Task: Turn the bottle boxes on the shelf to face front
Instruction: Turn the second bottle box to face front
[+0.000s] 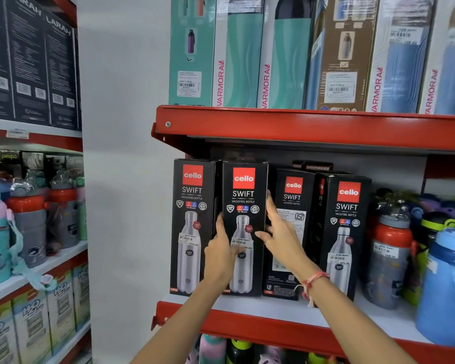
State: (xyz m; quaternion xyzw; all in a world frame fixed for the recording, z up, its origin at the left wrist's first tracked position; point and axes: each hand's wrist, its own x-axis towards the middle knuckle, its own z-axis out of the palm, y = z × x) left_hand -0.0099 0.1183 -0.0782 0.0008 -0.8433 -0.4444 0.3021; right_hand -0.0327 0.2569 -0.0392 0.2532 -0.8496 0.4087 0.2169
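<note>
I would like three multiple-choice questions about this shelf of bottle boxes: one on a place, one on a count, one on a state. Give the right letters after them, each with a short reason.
1. Where is the left hand?
A. on the second Cello box from the left
B. on the upper shelf
C. on the blue jug

2. How many Cello boxes show the bottle picture in front?
A. one
B. three
C. five

3. How does the third Cello box stand?
A. lying flat
B. upright, text panel forward
C. upside down

Answers: 1 A, its fingers wrap that box's left edge. 2 B, two at left, one at right. 3 B, printed text shows instead of a bottle.
</note>
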